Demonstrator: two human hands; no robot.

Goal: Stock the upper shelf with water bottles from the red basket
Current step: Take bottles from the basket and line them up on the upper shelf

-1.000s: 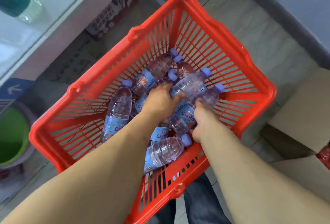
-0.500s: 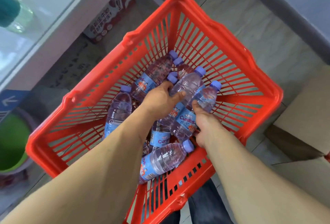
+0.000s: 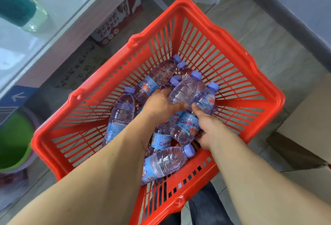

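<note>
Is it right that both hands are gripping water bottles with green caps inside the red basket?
Not quite. The head view shows purple caps, not green. The rest holds: the left hand and the right hand each have a grip on a water bottle inside the red basket.

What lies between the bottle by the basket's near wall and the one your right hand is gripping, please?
In the head view, one more blue-labelled bottle lies between the near bottle and the gripped bottle under the right hand.
</note>
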